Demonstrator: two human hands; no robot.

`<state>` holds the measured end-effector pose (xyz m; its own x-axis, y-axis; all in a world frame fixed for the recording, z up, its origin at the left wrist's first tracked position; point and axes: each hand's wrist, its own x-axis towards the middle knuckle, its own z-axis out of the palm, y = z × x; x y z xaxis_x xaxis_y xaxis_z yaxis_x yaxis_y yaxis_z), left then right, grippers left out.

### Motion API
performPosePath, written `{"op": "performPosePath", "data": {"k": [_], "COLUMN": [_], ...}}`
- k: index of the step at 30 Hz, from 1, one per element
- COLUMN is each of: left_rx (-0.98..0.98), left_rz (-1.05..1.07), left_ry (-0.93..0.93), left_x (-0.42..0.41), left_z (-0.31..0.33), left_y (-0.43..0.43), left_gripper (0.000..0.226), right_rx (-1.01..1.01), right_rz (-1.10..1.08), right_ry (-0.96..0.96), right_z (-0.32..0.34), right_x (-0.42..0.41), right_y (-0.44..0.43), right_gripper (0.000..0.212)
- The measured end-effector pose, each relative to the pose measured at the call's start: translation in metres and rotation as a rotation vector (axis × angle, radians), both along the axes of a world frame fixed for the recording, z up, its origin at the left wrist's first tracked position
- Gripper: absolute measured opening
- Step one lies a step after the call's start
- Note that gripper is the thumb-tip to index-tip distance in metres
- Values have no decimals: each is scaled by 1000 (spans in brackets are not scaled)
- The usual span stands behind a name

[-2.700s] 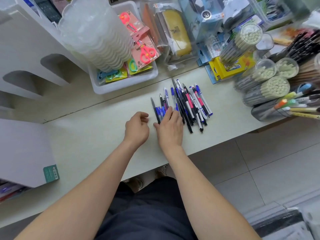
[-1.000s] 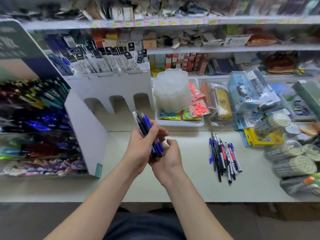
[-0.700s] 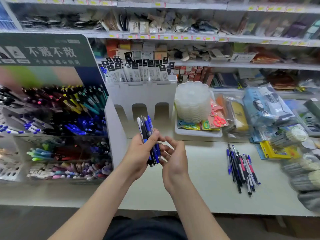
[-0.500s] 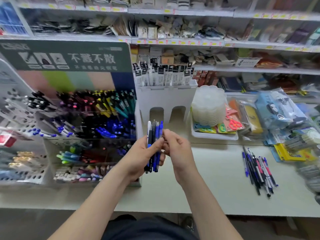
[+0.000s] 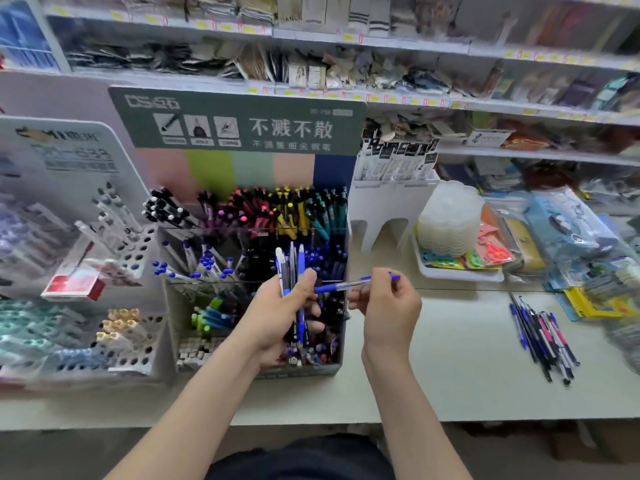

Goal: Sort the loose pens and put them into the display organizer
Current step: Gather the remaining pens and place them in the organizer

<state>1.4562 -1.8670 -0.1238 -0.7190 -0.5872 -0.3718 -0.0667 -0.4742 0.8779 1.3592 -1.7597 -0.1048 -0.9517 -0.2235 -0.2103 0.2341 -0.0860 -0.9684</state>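
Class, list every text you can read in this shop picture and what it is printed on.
"不溅不散": on the green header board.
The smaller line under it and the code at its top left: too blurred.
Grey display header on the left: blurred.
Yellow shelf price tags: too small.

Bright even light; motion blur, wide-angle edge distortion.
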Motion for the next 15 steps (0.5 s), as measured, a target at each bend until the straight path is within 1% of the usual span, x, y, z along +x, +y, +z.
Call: {"op": "performPosePath", "data": {"k": [3,5,7,10,12,15], "left_rx": [-49,-68,-85,-155,-185,-137], "left_rz": [72,89,97,147,228,286], "left_ry": [1,28,60,68,37,28], "left_x": [4,5,5,4,4,3], "left_z": [3,6,10,16,17,18], "left_y": [-10,-11,-10,-6,-7,-9], "left_gripper": [42,48,52,51,53,40], "right_rx": [-51,-72,-36,97,167,202], "right_rz": [-39,-12,111,309,349,340], "right_ry": [-61,-44,46,282,407,454], "right_z": [-2,-1,-3,-9,-12,-14], "right_x": [10,19,32,50,58,64], "right_y": [-1,-3,-7,-15,-19,-25], "right_gripper": [7,8,16,22,22,22]}}
